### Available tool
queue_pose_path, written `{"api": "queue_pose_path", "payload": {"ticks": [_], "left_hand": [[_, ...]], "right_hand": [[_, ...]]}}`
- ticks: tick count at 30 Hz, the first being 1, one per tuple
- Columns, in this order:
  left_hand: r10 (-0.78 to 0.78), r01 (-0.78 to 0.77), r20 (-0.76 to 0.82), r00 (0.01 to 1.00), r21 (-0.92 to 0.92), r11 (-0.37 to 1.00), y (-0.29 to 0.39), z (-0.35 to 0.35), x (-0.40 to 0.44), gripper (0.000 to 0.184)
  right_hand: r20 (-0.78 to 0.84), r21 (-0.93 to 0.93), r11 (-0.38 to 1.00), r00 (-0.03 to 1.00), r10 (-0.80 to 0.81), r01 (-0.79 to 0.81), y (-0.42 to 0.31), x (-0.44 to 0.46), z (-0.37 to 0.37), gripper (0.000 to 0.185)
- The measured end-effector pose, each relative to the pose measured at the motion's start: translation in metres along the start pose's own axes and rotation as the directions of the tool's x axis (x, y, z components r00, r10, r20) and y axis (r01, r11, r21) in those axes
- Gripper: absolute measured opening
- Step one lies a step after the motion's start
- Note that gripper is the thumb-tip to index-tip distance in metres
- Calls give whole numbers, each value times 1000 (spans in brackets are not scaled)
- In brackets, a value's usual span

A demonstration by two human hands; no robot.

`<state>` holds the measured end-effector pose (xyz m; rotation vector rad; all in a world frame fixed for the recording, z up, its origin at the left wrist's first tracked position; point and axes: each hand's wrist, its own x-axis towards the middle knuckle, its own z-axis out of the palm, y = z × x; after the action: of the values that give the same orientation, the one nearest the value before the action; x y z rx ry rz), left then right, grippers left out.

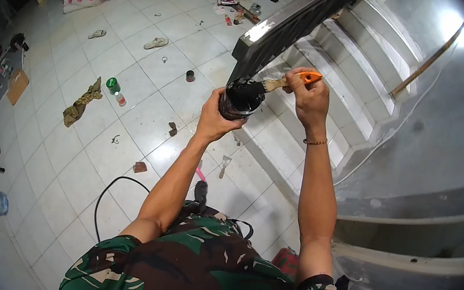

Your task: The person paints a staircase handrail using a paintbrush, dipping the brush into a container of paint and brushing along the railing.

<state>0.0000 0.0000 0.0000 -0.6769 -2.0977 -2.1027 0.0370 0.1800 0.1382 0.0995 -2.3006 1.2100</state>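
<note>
A can [234, 108] smeared with black paint is held by my left hand [216, 120], whose fingers wrap round its side. Its dark open top faces up. My right hand [309, 98] grips a paintbrush [277, 83] by its orange-ended handle. The brush lies nearly level, with its bristle end at the can's right rim; the bristle tips are hard to tell from the black paint. Just behind the can stands the dark end post of a stair railing [262, 33].
White tiled stairs [343, 71] curve up at the right, with a wooden stick [431, 59] against the wall. On the tiled floor lie a scraper [225, 166], a camouflage cloth [82, 103], a green-capped bottle [113, 85], slippers [156, 43] and a black cable [98, 203].
</note>
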Motion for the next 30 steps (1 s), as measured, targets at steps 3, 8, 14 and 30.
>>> {"api": "queue_pose_path", "payload": {"ticks": [3,8,14,30], "left_hand": [[-21,21,-43,999,-8,1000,-22,9,19,77],[32,-24,-67,997,122,992,-31,13,71,76],[-11,34,-126,992,179,983,-42,33,109,77],[-178,222,-323,929,102,970,-20,126,196,61]], "right_hand": [[81,-11,1000,997,14,-13,24,33,3,22],[90,106,994,996,14,-24,56,95,4,20],[289,24,992,949,-125,124,89,150,-6,17],[550,319,711,489,-677,626,143,293,-34,22]]}}
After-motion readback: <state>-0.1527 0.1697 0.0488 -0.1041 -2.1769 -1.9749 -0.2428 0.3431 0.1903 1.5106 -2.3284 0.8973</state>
